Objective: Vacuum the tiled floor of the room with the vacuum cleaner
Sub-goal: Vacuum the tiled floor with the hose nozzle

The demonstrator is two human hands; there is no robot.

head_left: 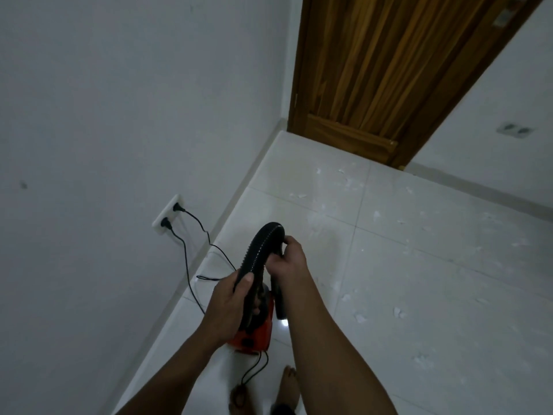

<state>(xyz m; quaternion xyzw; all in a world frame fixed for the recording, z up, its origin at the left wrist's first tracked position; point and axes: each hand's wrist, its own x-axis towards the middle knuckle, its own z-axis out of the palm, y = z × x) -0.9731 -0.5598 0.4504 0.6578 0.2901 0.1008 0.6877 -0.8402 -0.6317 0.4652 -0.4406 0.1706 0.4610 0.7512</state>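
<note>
A small red vacuum cleaner (257,330) sits on the white tiled floor (434,295) below my arms. Its black ribbed hose (263,244) arches upward in front of me. My left hand (230,298) grips the hose low down, near the vacuum body. My right hand (288,256) grips the other side of the arch, where the black nozzle tube (279,301) hangs down with its end just above the floor. White scraps of debris (356,190) are scattered over the tiles ahead and to the right.
A wall socket (169,214) on the left wall holds two black plugs, and their cords (191,283) trail across the floor to the vacuum. A closed wooden door (374,76) stands ahead. Another socket (514,130) is on the right wall. My bare feet (288,384) show below.
</note>
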